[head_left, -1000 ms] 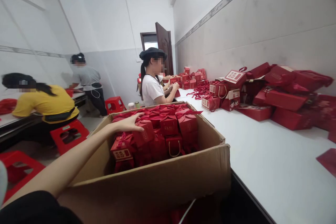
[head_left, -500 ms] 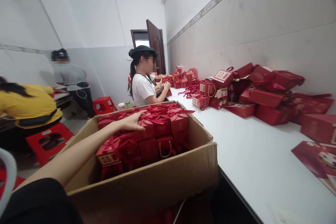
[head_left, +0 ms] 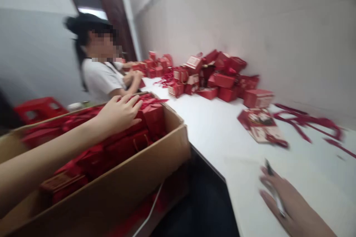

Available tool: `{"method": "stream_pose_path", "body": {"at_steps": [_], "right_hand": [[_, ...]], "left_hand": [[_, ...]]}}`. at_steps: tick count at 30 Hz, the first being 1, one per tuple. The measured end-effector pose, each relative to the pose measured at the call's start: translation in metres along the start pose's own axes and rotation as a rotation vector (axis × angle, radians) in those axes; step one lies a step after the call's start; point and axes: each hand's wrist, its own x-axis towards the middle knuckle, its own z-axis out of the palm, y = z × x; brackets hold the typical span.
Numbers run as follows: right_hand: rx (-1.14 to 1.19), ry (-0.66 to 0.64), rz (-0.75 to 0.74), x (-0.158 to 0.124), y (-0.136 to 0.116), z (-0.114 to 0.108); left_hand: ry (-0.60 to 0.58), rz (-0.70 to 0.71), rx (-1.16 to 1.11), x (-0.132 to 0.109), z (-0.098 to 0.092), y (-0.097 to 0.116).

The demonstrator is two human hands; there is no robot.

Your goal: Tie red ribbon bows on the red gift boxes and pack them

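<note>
Over the packed cardboard box, my left hand reaches with its fingers apart, on or just above the red gift boxes inside. These boxes have ribbon bows on top, and one shows a cord handle. At the lower right, my right hand is over the white table. Its fingers are curled round a slim silver tool with a dark pointed tip, too blurred to name its kind. Ahead of this hand lies a flattened printed red box.
Red boxes are heaped along the wall, with loose red ribbons at the right. A co-worker in a white shirt handles red boxes at the table's far end. A red stool stands behind the carton, left.
The view has swung right and the carton now sits further left. My right hand has come into view with the slim tool. My left hand remains over the gift boxes.
</note>
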Motion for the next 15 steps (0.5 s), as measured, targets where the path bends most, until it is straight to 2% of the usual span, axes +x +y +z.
{"method": "stream_pose_path", "body": {"at_steps": [2, 3, 5, 7, 9, 12, 15], "right_hand": [[-0.026, -0.095, 0.005, 0.007, -0.01, -0.005], [-0.029, -0.125, 0.011, 0.013, -0.014, -0.005], [-0.045, -0.156, 0.042, 0.024, -0.019, -0.003], [-0.064, -0.163, 0.075, 0.03, -0.021, 0.0], [-0.072, -0.175, 0.094, 0.03, -0.022, 0.001], [-0.056, -0.189, 0.102, 0.026, -0.024, -0.001], [0.012, -0.177, 0.102, 0.03, -0.027, -0.01]], "left_hand": [[0.174, 0.29, -0.137, 0.024, -0.015, 0.041], [0.209, 0.434, -0.2, 0.035, -0.02, 0.064], [0.187, 0.647, -0.279, 0.052, -0.026, 0.113], [0.108, 0.781, -0.315, 0.064, -0.026, 0.158], [0.038, 0.871, -0.335, 0.07, -0.018, 0.192], [-0.054, 0.937, -0.374, 0.07, -0.003, 0.219], [-0.153, 0.941, -0.386, 0.065, 0.006, 0.226]]}}
